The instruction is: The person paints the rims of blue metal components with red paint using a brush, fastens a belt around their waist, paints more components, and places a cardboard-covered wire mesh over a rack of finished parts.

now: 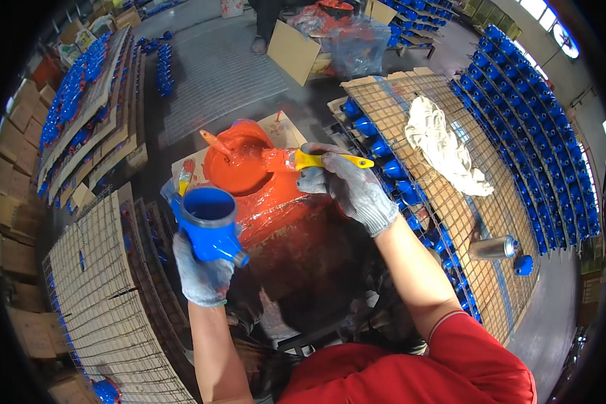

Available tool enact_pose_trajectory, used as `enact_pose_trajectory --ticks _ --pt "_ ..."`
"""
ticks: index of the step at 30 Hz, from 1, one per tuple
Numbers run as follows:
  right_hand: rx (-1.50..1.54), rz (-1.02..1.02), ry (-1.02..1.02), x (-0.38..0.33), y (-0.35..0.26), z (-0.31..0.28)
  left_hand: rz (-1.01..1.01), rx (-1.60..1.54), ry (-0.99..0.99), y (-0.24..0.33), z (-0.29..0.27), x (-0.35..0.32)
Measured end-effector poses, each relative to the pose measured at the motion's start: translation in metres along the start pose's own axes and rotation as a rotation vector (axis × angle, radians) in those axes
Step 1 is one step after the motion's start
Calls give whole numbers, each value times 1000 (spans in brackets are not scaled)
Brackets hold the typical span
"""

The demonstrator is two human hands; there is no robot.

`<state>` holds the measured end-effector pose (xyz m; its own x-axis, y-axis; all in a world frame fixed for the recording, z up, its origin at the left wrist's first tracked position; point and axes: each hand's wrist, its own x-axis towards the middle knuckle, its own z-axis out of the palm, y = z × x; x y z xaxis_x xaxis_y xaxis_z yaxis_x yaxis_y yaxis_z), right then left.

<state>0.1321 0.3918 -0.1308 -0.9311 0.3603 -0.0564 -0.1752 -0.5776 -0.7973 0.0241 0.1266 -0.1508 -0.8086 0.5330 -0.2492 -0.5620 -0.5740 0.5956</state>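
My gloved left hand [205,277] grips a blue, cup-shaped hollow part [213,236] from below. The part's round mouth faces up, and a short side spout points to the lower right. My gloved right hand [360,192] is closed around a paintbrush [313,159] with a yellow handle. Its red-coated bristles are at the right rim of a bowl of orange-red paint [246,176]. A wooden-handled tool [215,143] stands in the paint, its lower end hidden. Beyond the blue part lies another paintbrush [186,176] with red bristles.
Paint-smeared cardboard surrounds the bowl. On the right, a wire rack [384,108] topped with cardboard carries white gloves [441,145], a metal can [495,248] and a small blue part [523,264]. Stacked racks of blue parts [525,114] stand at both sides. A person's leg [266,27] shows ahead.
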Motion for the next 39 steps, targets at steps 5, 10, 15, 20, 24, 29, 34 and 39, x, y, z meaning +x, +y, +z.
enact_pose_trajectory --ticks 5,10,15,20,24,29,34,39 --pt "-218 -118 100 -11 -20 18 264 658 -79 -16 -3 -25" --pt "-291 -320 57 -25 -33 38 408 1031 -71 -34 16 -38" --pt "-731 -264 95 -31 -38 40 342 1018 -151 -44 16 -37" --pt "-827 -523 -13 -28 -27 38 497 1289 -285 -40 15 -40" --pt "-768 -417 44 -35 -28 53 563 1329 -299 -41 15 -40" --pt "-833 -485 -32 -43 -32 61 563 1387 -250 -35 19 -40" --pt "-1075 -669 -172 -47 -35 67 386 1153 -58 -36 17 -38" --pt "-1183 -728 -236 -50 -27 74 348 1045 101 -24 20 -33"
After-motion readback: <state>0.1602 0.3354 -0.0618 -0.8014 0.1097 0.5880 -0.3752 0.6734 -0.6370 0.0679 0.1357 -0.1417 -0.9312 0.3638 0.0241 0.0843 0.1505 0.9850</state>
